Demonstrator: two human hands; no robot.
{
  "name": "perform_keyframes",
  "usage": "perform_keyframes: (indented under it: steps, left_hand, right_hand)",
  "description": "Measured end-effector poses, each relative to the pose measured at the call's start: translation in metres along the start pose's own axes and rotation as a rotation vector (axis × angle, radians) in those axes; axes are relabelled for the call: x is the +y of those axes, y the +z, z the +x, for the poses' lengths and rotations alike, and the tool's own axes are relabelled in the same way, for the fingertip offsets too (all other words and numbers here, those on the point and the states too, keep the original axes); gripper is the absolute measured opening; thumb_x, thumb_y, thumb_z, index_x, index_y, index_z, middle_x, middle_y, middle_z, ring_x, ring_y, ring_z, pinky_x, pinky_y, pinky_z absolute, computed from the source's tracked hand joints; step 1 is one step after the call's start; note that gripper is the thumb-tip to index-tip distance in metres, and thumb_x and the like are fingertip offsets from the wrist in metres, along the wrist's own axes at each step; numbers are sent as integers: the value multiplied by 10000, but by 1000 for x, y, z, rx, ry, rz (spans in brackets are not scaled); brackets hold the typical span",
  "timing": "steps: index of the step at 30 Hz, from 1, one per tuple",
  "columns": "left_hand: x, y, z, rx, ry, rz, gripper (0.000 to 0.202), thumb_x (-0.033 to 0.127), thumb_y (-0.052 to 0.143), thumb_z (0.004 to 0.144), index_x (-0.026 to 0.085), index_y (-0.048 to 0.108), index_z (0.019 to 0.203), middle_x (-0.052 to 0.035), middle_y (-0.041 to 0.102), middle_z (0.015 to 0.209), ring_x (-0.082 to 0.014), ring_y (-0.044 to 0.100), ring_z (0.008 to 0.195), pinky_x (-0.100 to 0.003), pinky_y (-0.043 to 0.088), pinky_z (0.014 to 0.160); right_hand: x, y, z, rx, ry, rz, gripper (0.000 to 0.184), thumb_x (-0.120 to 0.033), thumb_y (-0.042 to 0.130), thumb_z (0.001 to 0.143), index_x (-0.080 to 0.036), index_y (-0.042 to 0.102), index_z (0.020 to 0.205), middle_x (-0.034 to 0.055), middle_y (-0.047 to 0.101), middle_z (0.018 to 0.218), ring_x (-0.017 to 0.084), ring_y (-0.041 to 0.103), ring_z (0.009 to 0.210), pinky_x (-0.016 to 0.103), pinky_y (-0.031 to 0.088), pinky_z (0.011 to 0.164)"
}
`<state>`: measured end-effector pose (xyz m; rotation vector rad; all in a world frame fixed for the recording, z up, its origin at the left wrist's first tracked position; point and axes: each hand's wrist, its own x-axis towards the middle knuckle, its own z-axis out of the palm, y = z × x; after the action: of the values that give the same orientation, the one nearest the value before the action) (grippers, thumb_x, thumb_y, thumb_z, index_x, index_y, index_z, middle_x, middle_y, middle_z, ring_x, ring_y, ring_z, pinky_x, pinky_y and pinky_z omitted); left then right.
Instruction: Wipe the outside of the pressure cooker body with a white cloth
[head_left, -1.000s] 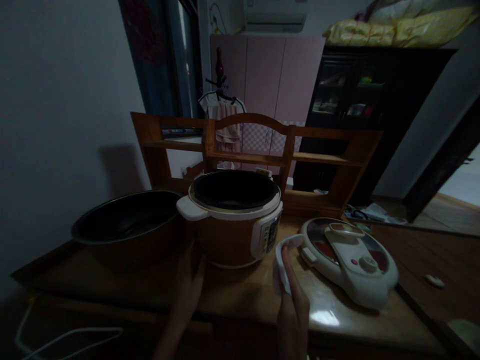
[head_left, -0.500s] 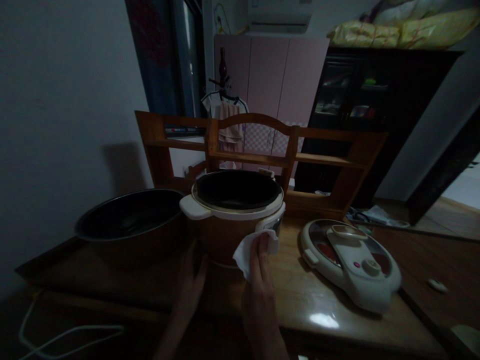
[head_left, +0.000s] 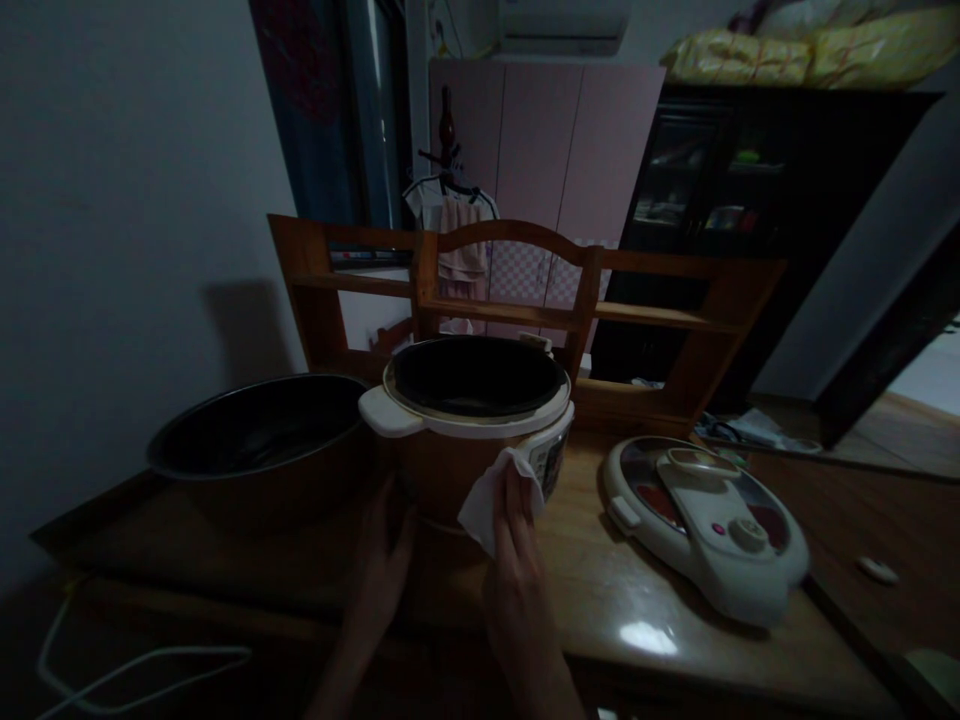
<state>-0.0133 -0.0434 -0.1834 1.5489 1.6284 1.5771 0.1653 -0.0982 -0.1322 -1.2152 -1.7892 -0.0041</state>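
Note:
An open brown and white rice cooker (head_left: 450, 450) stands on the wooden table (head_left: 600, 590). My right hand (head_left: 516, 580) presses a white cloth (head_left: 489, 498) against the cooker's front, beside its control panel. The fingers lie along the cloth and hold it. My left hand (head_left: 379, 580) rests flat against the cooker's lower left side, fingers stretched out. The cooker's white lid (head_left: 705, 520) lies on the table to the right.
A large dark bowl (head_left: 255, 440) sits left of the cooker. A wooden shelf rack (head_left: 525, 310) stands behind. A white cable (head_left: 135, 665) loops at lower left. A small white object (head_left: 876, 570) lies at far right. The room is dim.
My right hand moved the cloth from near the lid leftward onto the cooker's front, then slightly further left and up. The left hand stayed on the cooker's side.

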Motion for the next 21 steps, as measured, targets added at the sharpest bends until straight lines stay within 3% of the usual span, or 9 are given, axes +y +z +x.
perform_keyframes:
  steps: [14, 21]
  left_hand:
    - [5, -1, 0, 4, 2, 16, 562, 466, 501, 935, 268, 415, 1454, -88, 453, 1515, -265, 408, 1413, -511, 284, 1206]
    - [0, 0, 1, 5, 23, 4, 577, 474, 498, 936, 271, 401, 1467, -94, 439, 1523, -262, 385, 1430, -503, 274, 1210]
  right_hand:
    - [13, 9, -26, -17, 25, 2, 820, 96, 222, 849, -216, 13, 1578, 107, 114, 1645, 287, 66, 1506, 581, 280, 1170]
    - [17, 15, -35, -6, 50, 15, 840, 104, 211, 827, -234, 43, 1577, 86, 143, 1641, 270, 89, 1505, 562, 294, 1167]
